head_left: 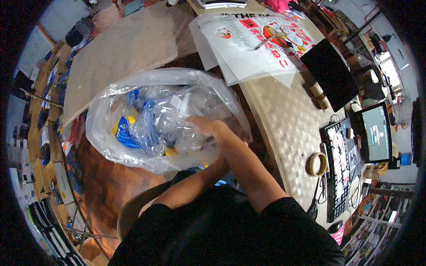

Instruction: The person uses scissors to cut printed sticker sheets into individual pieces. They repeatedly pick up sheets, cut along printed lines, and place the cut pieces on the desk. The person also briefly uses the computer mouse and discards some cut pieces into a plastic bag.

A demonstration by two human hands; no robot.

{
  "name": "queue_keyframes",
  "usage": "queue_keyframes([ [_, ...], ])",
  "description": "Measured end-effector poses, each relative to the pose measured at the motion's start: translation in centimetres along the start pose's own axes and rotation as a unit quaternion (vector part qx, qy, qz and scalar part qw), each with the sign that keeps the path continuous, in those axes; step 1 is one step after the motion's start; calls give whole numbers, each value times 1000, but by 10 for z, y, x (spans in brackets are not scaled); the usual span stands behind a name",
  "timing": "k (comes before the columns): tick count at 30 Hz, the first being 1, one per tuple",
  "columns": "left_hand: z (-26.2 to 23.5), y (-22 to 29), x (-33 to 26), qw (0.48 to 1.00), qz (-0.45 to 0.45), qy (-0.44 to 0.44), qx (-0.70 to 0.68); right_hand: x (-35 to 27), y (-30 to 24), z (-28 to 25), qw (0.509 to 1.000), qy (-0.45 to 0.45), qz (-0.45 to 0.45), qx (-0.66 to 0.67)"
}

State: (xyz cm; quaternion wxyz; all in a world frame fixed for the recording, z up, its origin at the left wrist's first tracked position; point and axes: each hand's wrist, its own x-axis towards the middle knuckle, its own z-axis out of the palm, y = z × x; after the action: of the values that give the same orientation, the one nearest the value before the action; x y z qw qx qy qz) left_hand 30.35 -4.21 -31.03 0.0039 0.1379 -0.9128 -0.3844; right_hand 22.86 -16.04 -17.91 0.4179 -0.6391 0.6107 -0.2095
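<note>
A large clear plastic bag (155,119) sat open just left of the picture's centre, its mouth turned up toward the camera and its thin walls crumpled and shiny. Inside it lay a heap of clear crumpled plastic wrappers (177,111), a blue plastic packet (128,135) at about 9 o'clock within the bag, and a patch of yellow packaging (122,122) just beside the blue. The right hand (202,125) reached into the bag from 5 o'clock, its fingers curled down onto the clear wrappers at the bag's right side; whether they actually pinched a wrapper or only pressed on it could not be told. The left forearm ran under the right one toward the bag's lower edge, and the left hand (212,165) was mostly hidden behind the bag and the right arm, so its finger state could not be told; it seemed to be against the bag's underside. At 2 o'clock from the bag, a metal table (284,128) carried large printed sheets (253,40), with a black flat panel (330,73) beyond them. Further right, at 3 o'clock, were a roll of tape (316,164), a keyboard (337,173) and a small lit monitor (375,133).
</note>
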Motion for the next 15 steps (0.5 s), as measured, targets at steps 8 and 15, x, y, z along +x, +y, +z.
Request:
queue_keyframes([
  [8, -68, 40, -6, 989, 46, -114, 83, -30, 22, -3, 991, 60, 111, -53],
  [15, -102, 66, 26, 961, -10, -183, 206, -70, -44, -45, 986, 50, 147, -64],
])
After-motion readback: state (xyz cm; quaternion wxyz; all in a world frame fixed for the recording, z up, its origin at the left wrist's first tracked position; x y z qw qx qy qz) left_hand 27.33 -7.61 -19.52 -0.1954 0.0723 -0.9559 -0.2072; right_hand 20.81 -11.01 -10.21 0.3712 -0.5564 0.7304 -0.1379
